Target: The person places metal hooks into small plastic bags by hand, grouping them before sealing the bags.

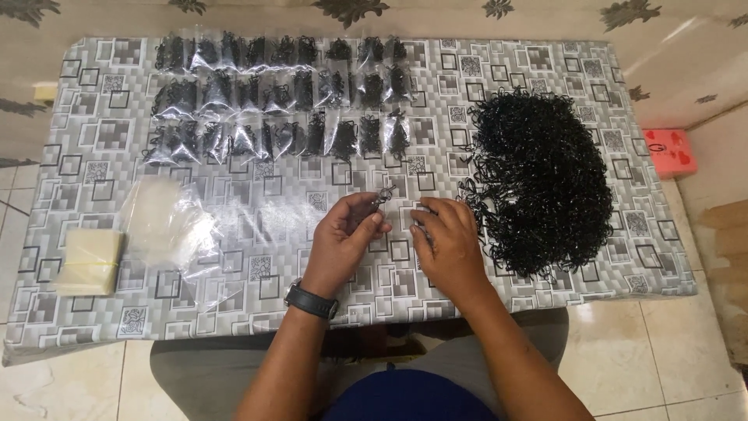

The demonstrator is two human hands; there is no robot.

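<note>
Black rings (541,183) lie heaped right of the hands on the patterned table (234,257). Beyond the heap's left: three rows of clear filled bags (280,97), roughly nine each. Left hand (347,234) pinches a few rings (380,198); right hand (448,242) presses fingertips down, grasp unclear.

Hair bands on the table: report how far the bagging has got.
Done: three rows of filled clear bags lie along the table's far side. In hand: the left hand pinches a few black bands; the right hand rests palm-down beside the loose pile. Left: that large pile, plus empty bags and a banded stack at left.
</note>
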